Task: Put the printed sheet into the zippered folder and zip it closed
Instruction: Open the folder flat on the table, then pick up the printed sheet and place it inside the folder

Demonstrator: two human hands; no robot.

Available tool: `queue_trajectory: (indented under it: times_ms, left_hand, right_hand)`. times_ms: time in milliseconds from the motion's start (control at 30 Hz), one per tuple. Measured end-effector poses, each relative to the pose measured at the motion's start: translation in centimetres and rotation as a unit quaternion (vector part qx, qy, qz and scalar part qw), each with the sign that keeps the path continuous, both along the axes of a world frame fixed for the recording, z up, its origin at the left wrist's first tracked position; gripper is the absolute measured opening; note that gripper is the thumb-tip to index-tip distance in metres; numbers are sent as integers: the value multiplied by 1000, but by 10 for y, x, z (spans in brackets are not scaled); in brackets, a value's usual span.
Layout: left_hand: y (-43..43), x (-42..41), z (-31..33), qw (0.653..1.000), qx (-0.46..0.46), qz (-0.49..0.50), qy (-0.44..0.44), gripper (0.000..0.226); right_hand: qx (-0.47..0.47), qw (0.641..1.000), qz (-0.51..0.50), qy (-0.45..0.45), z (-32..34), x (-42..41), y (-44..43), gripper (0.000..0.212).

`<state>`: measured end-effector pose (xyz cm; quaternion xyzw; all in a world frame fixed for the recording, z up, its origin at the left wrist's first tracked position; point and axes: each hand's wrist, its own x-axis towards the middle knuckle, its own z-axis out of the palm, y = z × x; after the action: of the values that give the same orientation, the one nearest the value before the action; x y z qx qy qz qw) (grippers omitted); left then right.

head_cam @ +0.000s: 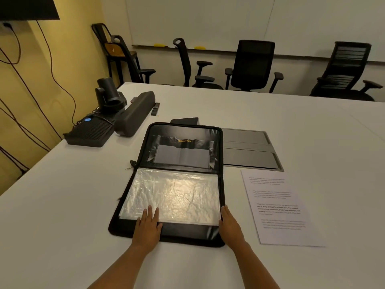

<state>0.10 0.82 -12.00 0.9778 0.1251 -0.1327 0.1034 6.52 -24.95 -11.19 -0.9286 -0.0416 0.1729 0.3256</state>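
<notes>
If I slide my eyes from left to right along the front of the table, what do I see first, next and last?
left hand → right hand → printed sheet. The open zippered folder spans both hands, so it is left out.

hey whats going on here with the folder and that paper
A person has the black zippered folder open in front of them on the white table. Their left hand rests flat on the near edge of its silvery lining, and their right hand lies along its near right edge. The printed sheet lies untouched on the table just right of the folder, so nothing has gone in and the zip is not closed.
</notes>
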Motion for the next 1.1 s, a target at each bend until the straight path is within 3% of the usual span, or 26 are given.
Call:
queue_trajectory:
  times_ms: [167, 633, 1100]
  left_hand:
    - [-17, -20, 0, 1000, 2, 7, -1, 55]
    - [-41, -33, 10, 998, -36, -25, 38, 56]
    - [-124, 20, 48, 982, -171, -25, -71, 49]
  right_hand:
    - [-23, 999, 33, -22, 2, -18, -12, 59]
    - [-12, 1000, 4, -9, 10, -50, -22, 52]
    - [-37, 992, -68, -103, 36, -30, -83, 48]
